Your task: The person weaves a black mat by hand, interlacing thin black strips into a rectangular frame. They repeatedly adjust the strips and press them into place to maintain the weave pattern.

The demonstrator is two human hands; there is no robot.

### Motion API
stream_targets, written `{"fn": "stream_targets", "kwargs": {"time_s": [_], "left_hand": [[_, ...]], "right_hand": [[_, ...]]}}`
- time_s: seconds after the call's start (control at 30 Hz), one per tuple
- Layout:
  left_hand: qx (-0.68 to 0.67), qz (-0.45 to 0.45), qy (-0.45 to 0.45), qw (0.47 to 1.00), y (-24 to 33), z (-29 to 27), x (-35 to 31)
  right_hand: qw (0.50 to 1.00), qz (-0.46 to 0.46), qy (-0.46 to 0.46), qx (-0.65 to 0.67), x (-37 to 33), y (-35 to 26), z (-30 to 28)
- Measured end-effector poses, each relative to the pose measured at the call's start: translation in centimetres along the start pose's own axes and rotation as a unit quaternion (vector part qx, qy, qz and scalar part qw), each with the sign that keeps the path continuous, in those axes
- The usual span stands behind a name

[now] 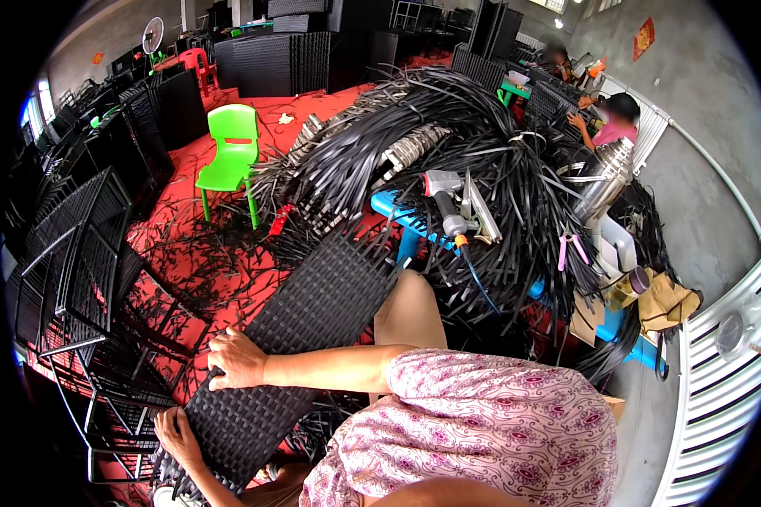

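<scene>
A long black woven panel (317, 291) slants across my lap, from the lower left up toward the middle. Loose strip ends stick out at its far end. My right hand (238, 359) is closed over the panel's left edge, fingers curled and knuckles up. Lower down, my left hand (177, 437) grips the same edge near the close end, its fingertips at the rim. What lies under either hand's fingers is hidden. My bare knee (412, 308) shows beside the panel's right edge.
A large heap of black strips (473, 110) fills the middle. A grey air stapler (445, 203) with a hose lies on a blue stool (389, 205). Pink-handled snips (573, 251) hang nearby. Black frames (84, 287) stand left, with a green chair (231, 156) behind. A co-worker (615, 122) sits far right.
</scene>
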State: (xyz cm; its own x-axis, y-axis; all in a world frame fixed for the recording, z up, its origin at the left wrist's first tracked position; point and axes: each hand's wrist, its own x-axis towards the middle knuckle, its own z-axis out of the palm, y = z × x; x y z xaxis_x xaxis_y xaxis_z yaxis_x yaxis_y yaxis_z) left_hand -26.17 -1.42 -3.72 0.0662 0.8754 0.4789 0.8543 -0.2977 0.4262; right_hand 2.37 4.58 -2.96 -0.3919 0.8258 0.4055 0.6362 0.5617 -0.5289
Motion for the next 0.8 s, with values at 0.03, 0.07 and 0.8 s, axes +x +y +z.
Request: {"fn": "stream_targets", "kwargs": {"time_s": [0.03, 0.07, 0.8], "left_hand": [[-0.002, -0.006, 0.008, 1.000, 0.1, 0.1, 0.1], [0.000, 0.000, 0.015, 1.000, 0.3, 0.1, 0.2], [0.010, -0.092, 0.028, 0.995, 11.9, -0.5, -8.2]], "right_hand": [[0.999, -0.027, 0.028, -0.011, 0.3, 0.5, 0.5], [0.999, -0.039, 0.025, -0.011, 0.5, 0.6, 0.3], [0.976, -0.189, 0.059, -0.086, -5.6, 3.1, -5.4]]}}
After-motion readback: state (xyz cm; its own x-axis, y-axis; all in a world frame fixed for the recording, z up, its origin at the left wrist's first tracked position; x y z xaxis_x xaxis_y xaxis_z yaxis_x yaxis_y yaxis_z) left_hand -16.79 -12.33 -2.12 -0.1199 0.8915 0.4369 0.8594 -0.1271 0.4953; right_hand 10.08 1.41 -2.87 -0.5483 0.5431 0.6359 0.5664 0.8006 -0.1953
